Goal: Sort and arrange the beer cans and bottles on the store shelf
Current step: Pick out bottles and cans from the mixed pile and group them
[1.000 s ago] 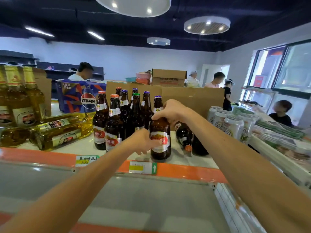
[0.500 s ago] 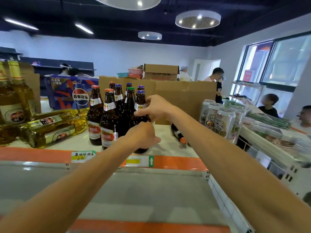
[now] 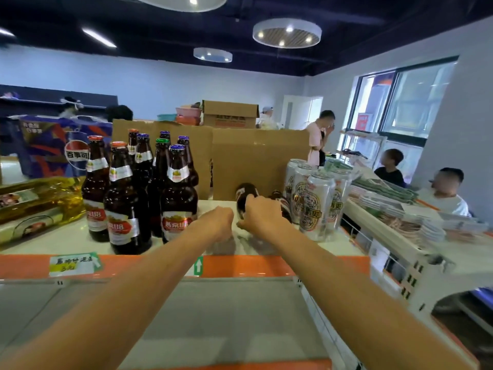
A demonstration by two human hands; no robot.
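Several brown beer bottles (image 3: 178, 198) with coloured caps stand in a cluster on the white shelf (image 3: 66, 239). To their right, a brown bottle (image 3: 245, 194) lies on its side, and my right hand (image 3: 262, 214) grips its near end. A second lying bottle (image 3: 280, 198) shows just behind that hand. My left hand (image 3: 218, 222) is beside the right one with its back to me; its fingers are hidden. Tall silver beer cans (image 3: 317, 204) stand at the shelf's right end. Yellow bottles (image 3: 40, 204) lie at the left.
A cardboard sheet (image 3: 261, 161) backs the shelf, with a Pepsi box (image 3: 53, 148) behind on the left. An orange price strip (image 3: 240, 265) runs along the shelf's front edge. A neighbouring shelf (image 3: 400, 209) with stacked packets stands at right, with several people beyond.
Both hands have let go of the standing purple-capped bottle, now set in the cluster. They moved right and down to the lying bottle, which my right hand has taken hold of.
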